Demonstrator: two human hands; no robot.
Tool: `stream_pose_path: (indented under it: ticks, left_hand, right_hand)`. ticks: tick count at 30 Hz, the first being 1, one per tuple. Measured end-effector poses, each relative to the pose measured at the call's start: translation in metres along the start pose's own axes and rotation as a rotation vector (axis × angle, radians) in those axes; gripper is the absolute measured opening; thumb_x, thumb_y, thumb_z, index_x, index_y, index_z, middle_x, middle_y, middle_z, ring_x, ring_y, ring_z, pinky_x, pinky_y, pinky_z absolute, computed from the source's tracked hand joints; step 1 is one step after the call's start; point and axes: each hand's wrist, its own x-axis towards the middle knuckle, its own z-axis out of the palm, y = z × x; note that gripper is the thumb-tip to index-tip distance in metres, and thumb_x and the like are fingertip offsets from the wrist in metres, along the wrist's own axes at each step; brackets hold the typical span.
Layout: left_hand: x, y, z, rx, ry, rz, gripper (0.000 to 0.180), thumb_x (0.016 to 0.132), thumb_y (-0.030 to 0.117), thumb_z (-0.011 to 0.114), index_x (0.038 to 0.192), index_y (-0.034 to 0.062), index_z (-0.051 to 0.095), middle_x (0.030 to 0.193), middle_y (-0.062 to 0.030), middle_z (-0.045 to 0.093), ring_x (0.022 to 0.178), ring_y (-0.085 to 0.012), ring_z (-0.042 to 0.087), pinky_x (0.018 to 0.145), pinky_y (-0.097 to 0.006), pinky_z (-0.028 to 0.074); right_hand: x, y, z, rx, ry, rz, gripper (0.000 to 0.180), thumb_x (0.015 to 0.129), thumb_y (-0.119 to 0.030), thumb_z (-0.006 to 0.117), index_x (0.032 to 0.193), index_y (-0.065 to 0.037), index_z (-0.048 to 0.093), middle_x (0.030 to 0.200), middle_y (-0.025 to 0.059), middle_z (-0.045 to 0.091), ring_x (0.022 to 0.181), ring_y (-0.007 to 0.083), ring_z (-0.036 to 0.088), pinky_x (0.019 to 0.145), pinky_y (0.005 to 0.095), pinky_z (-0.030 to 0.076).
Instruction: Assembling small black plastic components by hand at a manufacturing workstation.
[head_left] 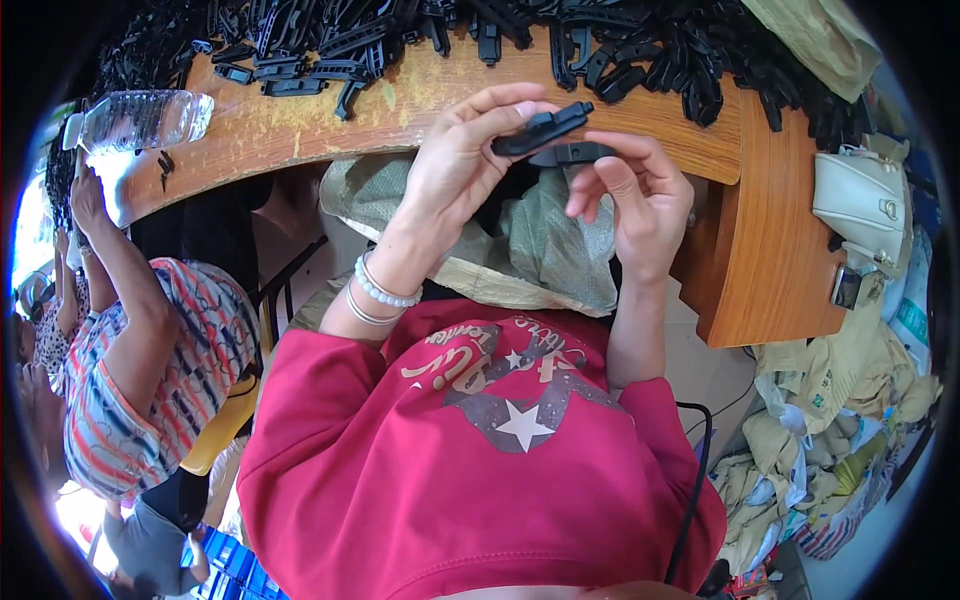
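My left hand [462, 150] is closed around a slim black plastic part [545, 129], pinched between thumb and fingers above the table's near edge. Facing it from the right is my right hand [640, 195], its fingers apart and the index finger stretched toward the held part. A second dark plastic piece [582, 153] shows just behind those fingers, by the table edge; it appears not to be gripped. Below both hands, an open woven sack [555, 235] hangs between my body and the table.
Heaps of black plastic parts [330, 40] cover the far side of the wooden table [250, 130]. A clear plastic bottle [150, 118] lies at the left, near a person in a patterned top [165, 370]. At right are a white handbag [862, 205] and piled sacks [810, 450].
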Motion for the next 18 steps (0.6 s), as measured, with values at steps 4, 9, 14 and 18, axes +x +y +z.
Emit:
stream_pose_path:
  ticks: [4, 9, 14, 18]
  left_hand:
    - [-0.014, 0.006, 0.011, 0.145, -0.004, -0.118, 0.026, 0.090, 0.008, 0.059, 0.111, -0.0079, 0.060, 0.101, -0.0137, 0.066, 0.093, -0.0172, 0.064, 0.088, -0.030, 0.052]
    - [-0.020, 0.004, 0.013, 0.518, -0.100, 0.028, 0.033, 0.092, 0.017, 0.059, 0.115, -0.0072, 0.060, 0.091, -0.0096, 0.068, 0.081, -0.0108, 0.064, 0.072, -0.024, 0.052]
    - [-0.026, 0.009, 0.010, 1.191, -0.240, 0.334, 0.042, 0.086, 0.022, 0.067, 0.121, -0.0005, 0.059, 0.078, -0.0089, 0.067, 0.062, -0.0035, 0.055, 0.053, -0.021, 0.044]
    - [-0.028, -0.001, 0.014, 1.116, -0.266, 0.414, 0.048, 0.079, 0.017, 0.074, 0.119, -0.0041, 0.057, 0.079, -0.0146, 0.066, 0.063, -0.0126, 0.064, 0.056, -0.026, 0.048]
  right_hand:
    - [-0.003, 0.001, 0.005, -0.093, 0.052, -0.032, 0.015, 0.089, -0.005, 0.062, 0.099, 0.005, 0.060, 0.073, 0.0104, 0.065, 0.058, 0.0141, 0.063, 0.050, 0.0212, 0.047]
    - [-0.006, 0.011, 0.006, -0.247, 0.090, -0.112, 0.012, 0.089, -0.005, 0.062, 0.095, 0.005, 0.059, 0.074, 0.0107, 0.065, 0.060, 0.0141, 0.064, 0.052, 0.0214, 0.049]
    - [-0.015, 0.019, 0.010, -0.035, 0.176, -0.171, 0.013, 0.089, -0.006, 0.062, 0.094, 0.006, 0.058, 0.074, 0.0105, 0.065, 0.060, 0.0136, 0.064, 0.053, 0.0216, 0.051]
    - [-0.016, 0.022, 0.009, -0.067, 0.249, -0.182, 0.014, 0.089, -0.007, 0.063, 0.094, 0.005, 0.057, 0.075, 0.0100, 0.065, 0.060, 0.0129, 0.063, 0.054, 0.0209, 0.050]
